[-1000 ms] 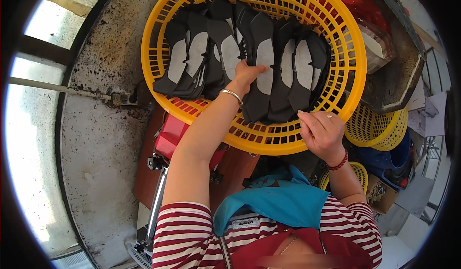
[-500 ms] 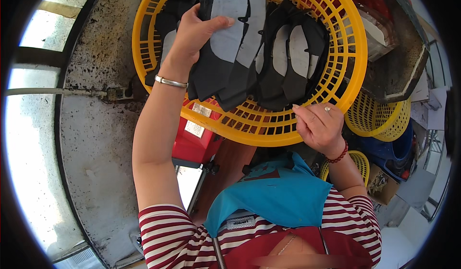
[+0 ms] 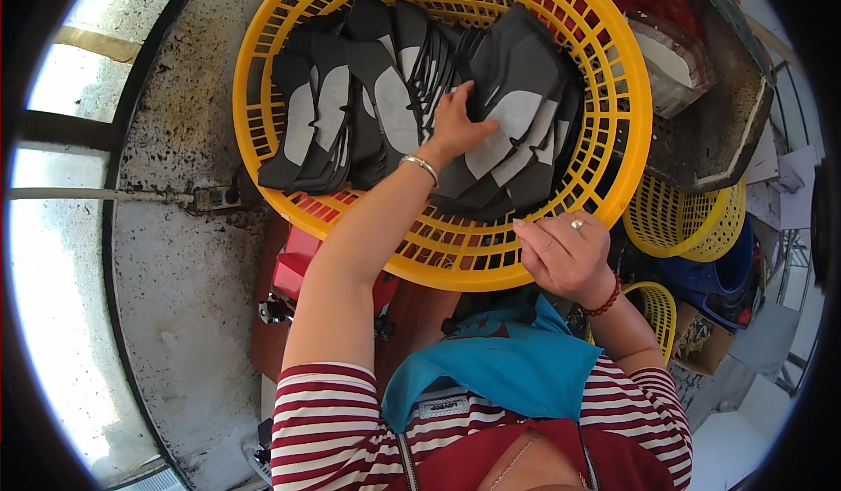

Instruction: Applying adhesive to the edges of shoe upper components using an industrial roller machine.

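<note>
A round yellow plastic basket (image 3: pixel 604 184) holds several flat black pieces with grey patches, in two stacks. My left hand (image 3: pixel 457 125) reaches into the basket and its fingers grip the edge of the right stack of black pieces (image 3: pixel 517 110). The left stack (image 3: pixel 333 114) lies fanned out beside it, untouched. My right hand (image 3: pixel 565 254) rests on the near rim of the basket, fingers curled over the edge. A silver bracelet is on my left wrist, a red bead bracelet on my right.
A red machine part (image 3: pixel 293 272) sits under the basket's near edge. Smaller yellow baskets (image 3: pixel 692 219) stand at the right beside a blue container (image 3: pixel 727 272). A stained grey floor (image 3: pixel 175 254) spreads to the left, with a pipe crossing it.
My left hand had lifted a stack of black pieces up; it has now set them down in the right part of the basket. My right hand stayed on the rim.
</note>
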Tool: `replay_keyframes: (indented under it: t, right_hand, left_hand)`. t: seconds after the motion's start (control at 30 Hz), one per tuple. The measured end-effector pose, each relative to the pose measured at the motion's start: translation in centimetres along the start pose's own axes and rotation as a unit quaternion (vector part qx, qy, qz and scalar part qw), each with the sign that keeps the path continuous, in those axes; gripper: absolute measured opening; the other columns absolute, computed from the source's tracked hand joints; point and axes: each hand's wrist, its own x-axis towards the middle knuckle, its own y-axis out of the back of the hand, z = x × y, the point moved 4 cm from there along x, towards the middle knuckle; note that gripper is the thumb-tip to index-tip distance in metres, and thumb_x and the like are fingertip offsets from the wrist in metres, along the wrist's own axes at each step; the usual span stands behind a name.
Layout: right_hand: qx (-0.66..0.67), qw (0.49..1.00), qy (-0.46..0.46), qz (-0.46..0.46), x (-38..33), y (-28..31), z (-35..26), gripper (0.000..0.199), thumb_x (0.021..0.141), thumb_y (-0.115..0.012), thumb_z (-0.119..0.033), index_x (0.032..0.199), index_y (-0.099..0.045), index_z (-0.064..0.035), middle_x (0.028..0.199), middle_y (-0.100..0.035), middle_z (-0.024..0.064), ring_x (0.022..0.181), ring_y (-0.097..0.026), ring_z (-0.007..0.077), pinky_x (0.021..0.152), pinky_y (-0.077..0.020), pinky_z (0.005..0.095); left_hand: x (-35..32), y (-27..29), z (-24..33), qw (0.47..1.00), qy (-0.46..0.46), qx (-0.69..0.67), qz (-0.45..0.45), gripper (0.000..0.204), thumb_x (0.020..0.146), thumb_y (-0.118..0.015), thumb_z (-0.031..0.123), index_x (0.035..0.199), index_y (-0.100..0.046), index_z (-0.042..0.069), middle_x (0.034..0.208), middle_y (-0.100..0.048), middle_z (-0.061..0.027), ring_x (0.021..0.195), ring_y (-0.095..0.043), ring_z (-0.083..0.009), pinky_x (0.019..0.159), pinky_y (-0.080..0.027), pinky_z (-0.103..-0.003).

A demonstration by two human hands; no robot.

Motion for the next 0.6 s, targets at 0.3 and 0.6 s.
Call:
replay_keyframes:
  t: [0.3,0.6]
  right_hand:
    - [-0.006,1.000,0.007,0.010,-0.3,0.2,0.2,0.020,0.078,-0.074,-0.003,0.098,-0.073,-0.0034,0.071,-0.061,0.0009,0.054,-0.057,0.0145,0.050,-0.0429,0.0284]
    - [-0.009,1.000,0.002,0.011,-0.2,0.0,0.1,0.022,0.078,-0.072,-0.004,0.100,-0.073,-0.0017,0.071,-0.061,0.0025,0.056,-0.059,0.0164,0.051,-0.0452,0.0296]
  left_hand:
    - [-1.9,-2.2,2.1,0.982,0.164,0.049,0.078,0.138,0.057,-0.094,0.055,0.159,-0.020,-0.001,0.158,-0.031,-0.0249,0.148,-0.031,-0.0421,0.120,-0.033,-0.046]
    - [-1.5,-1.9,3.2,0.986,0.164,0.013,-0.005,0.119,0.054,-0.094,0.059,0.141,-0.047,-0.006,0.140,-0.052,-0.0290,0.133,-0.053,-0.0410,0.110,-0.045,-0.043]
